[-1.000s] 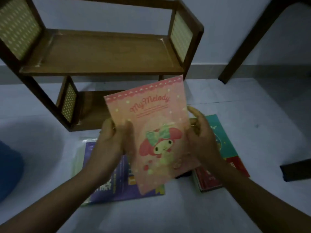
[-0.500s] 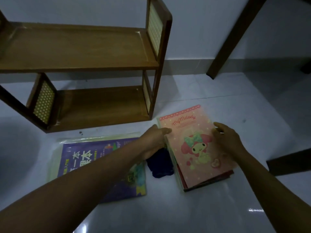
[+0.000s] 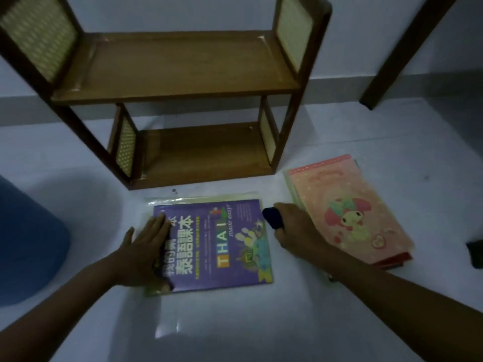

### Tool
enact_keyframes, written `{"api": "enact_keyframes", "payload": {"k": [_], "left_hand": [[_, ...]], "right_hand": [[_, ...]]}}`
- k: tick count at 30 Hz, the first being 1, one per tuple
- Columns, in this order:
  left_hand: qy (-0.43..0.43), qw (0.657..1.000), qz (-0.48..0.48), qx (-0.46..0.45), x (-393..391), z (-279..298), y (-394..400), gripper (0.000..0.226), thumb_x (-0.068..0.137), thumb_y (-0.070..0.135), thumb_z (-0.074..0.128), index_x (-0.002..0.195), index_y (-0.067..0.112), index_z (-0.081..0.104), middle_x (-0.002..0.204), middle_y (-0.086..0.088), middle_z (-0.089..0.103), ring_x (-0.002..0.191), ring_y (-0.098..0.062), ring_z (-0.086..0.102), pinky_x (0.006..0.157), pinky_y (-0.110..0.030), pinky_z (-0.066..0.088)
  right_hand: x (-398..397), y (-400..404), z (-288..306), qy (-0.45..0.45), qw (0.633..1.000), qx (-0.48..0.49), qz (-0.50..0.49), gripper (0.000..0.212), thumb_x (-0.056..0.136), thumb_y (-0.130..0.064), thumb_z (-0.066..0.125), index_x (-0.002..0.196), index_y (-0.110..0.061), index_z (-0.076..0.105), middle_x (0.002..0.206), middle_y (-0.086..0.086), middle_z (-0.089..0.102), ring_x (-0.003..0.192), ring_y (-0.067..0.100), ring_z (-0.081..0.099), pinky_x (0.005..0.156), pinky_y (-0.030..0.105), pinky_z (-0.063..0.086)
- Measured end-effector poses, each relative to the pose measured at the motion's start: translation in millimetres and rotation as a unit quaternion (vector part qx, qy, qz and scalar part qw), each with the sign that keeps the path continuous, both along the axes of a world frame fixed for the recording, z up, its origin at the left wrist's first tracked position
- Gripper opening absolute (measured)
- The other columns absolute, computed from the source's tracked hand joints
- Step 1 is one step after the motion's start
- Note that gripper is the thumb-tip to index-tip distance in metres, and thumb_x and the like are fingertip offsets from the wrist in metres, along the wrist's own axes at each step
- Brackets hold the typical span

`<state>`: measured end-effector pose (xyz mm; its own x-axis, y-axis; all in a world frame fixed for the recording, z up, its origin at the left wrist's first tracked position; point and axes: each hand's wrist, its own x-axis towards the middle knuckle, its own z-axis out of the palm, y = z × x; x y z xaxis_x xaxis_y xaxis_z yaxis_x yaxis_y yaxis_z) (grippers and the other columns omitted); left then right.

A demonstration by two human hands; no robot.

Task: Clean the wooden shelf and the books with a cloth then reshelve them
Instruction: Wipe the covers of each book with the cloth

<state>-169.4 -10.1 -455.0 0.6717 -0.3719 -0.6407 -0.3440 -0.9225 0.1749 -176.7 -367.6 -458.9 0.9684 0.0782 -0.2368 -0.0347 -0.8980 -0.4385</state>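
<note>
Purple THAI book [image 3: 217, 244] flat under plastic, dim, prob. glossy cover

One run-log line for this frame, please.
left hand flat on purple book | right hand grips dark cloth | pink book on stack | shelf holds no books

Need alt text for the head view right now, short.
On a pale floor, the left hand lies flat on a purple Thai book while the right hand grips a dark cloth. A pink book tops a stack beside the wooden shelf.
</note>
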Motion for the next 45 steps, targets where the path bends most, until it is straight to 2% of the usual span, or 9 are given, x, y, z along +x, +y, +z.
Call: {"api": "enact_keyframes", "payload": {"k": [3,7,14,19,25,31,36,38,45], "left_hand": [[-0.066,0.998,-0.011,-0.021,-6.1,-12.0,21.1,0.140,0.055,0.093,0.045,0.146,0.015,-0.027,0.149,-0.005,-0.037,0.142,-0.024,-0.026,0.117,-0.052,-0.003],[-0.095,0.993,-0.012,-0.063,-12.1,-16.8,35.9,0.139,0.050,0.097,0.032,0.150,0.014,-0.017,0.153,-0.005,-0.028,0.143,-0.024,-0.022,0.116,-0.053,-0.003],[-0.125,0.989,-0.004,-0.073,-14.1,-19.9,44.1,0.125,0.070,0.076,0.056,0.149,0.015,-0.019,0.149,-0.003,-0.032,0.141,-0.021,-0.025,0.112,-0.045,-0.011],[-0.138,0.986,0.027,-0.093,-17.8,-28.1,54.0,0.135,0.061,0.084,0.055,0.146,0.015,-0.024,0.150,-0.007,-0.032,0.141,-0.024,-0.026,0.113,-0.046,-0.010],[-0.130,0.984,0.040,-0.112,-19.6,-28.5,56.1,0.137,0.061,0.083,0.057,0.146,0.012,-0.023,0.151,-0.007,-0.030,0.142,-0.025,-0.024,0.115,-0.048,-0.010],[-0.139,0.980,0.045,-0.137,-22.4,-32.6,60.8,0.138,0.058,0.085,0.057,0.148,0.013,-0.020,0.152,-0.001,-0.025,0.142,-0.019,-0.020,0.115,-0.046,-0.008],[-0.160,0.972,0.038,-0.167,-20.6,-33.9,70.1,0.137,0.058,0.085,0.059,0.151,0.012,-0.011,0.155,-0.001,-0.020,0.144,-0.020,-0.017,0.116,-0.050,-0.005],[-0.164,0.970,0.038,-0.177,-16.4,-31.9,67.0,0.136,0.058,0.085,0.059,0.152,0.014,-0.009,0.158,-0.001,-0.018,0.145,-0.019,-0.016,0.116,-0.053,-0.007],[-0.172,0.967,0.061,-0.176,-31.9,-36.8,73.0,0.145,0.050,0.093,0.054,0.151,0.013,-0.012,0.162,-0.006,-0.003,0.148,-0.024,0.000,0.116,-0.053,-0.008]], "right_hand": [[22.7,18.0,15.4,-0.064,0.995,0.070,-0.040,0.037,0.070,-0.034,0.041,0.101,-0.015,0.052,0.092,0.006,0.057,0.083,0.027,0.056,0.072,0.034,0.044],[-5.9,57.3,-3.5,-0.080,0.995,0.063,-0.023,0.059,0.078,-0.025,0.048,0.135,-0.010,0.046,0.130,0.016,0.051,0.115,0.033,0.049,0.096,0.041,0.043],[7.4,79.5,31.5,-0.224,0.959,0.163,-0.061,0.049,0.078,-0.003,0.044,0.127,-0.005,0.048,0.114,0.001,0.048,0.102,0.007,0.041,0.090,0.005,0.029],[-3.8,115.3,-14.8,-0.078,0.997,-0.015,-0.003,0.062,0.078,-0.016,0.050,0.139,-0.013,0.043,0.138,0.015,0.045,0.120,0.038,0.046,0.099,0.049,0.044],[-65.8,183.6,-13.7,-0.084,0.910,0.018,0.406,0.062,0.075,-0.022,0.049,0.136,-0.029,0.041,0.137,0.001,0.048,0.113,0.032,0.052,0.093,0.046,0.046],[49.6,160.2,-14.5,-0.053,0.998,-0.025,0.000,0.060,0.087,-0.020,0.057,0.142,-0.023,0.034,0.145,0.009,0.036,0.123,0.036,0.038,0.099,0.046,0.042],[-28.6,241.3,-11.4,-0.086,0.951,-0.030,0.295,0.060,0.090,-0.029,0.050,0.144,-0.021,0.026,0.147,0.009,0.031,0.123,0.040,0.035,0.095,0.061,0.036],[-14.4,240.2,-1.1,-0.085,0.923,0.005,0.375,0.062,0.087,-0.023,0.058,0.143,-0.018,0.033,0.147,0.009,0.035,0.122,0.036,0.035,0.100,0.049,0.033],[69.8,197.6,-7.0,-0.036,0.988,-0.082,0.127,0.064,0.088,-0.013,0.056,0.145,-0.024,0.029,0.150,0.008,0.028,0.125,0.044,0.031,0.099,0.054,0.037]]}}
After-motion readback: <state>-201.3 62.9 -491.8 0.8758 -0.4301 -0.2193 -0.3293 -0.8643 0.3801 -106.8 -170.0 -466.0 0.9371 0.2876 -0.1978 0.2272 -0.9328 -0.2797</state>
